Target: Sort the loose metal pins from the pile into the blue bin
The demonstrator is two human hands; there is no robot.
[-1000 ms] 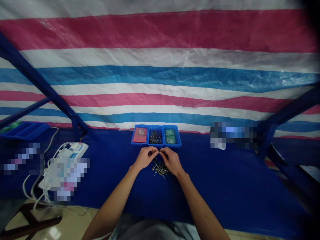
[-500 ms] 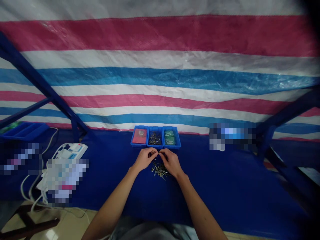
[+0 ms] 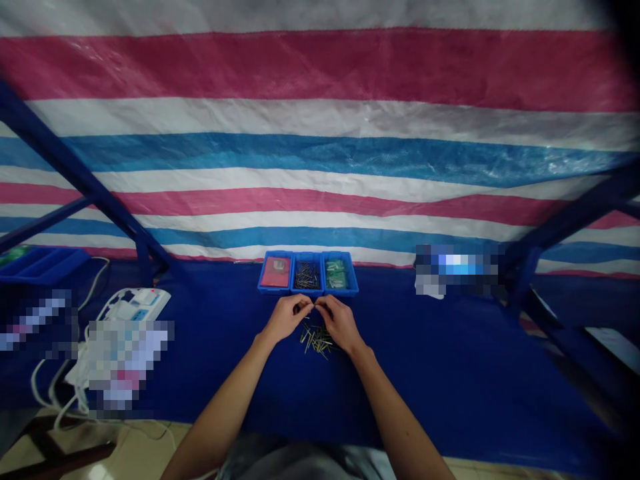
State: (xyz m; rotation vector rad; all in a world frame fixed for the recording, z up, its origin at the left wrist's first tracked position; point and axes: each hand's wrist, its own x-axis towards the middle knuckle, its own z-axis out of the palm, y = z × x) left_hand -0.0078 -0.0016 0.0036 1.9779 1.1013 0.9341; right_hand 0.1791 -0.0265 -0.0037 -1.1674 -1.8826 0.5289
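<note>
Spread loose on the desk (image 3: 430, 373), just below and between the left hand (image 3: 285, 319) and the right hand (image 3: 342, 321): a small heap of metal pieces (image 3: 316, 339). Thin, straight and slender, rather like nails or screws; mostly brassy yellow, with silvery glints here and there. Jumbled at every angle, crossing over one another, with a few stray ends poking out of the heap. Heads and threads too small to make out.

Hands close together at the far side of the heap, thumbs and fingers bent inward, fingertips nearly meeting. Cannot tell for sure about any piece clamped between them.

Just beyond, side by side, three blue bins: in the left bin (image 3: 274, 291), something flat and red; in the middle bin (image 3: 307, 293), darker thin metal parts (image 3: 307, 275); in the right bin (image 3: 342, 292), green and whitish items (image 3: 336, 273).
</note>
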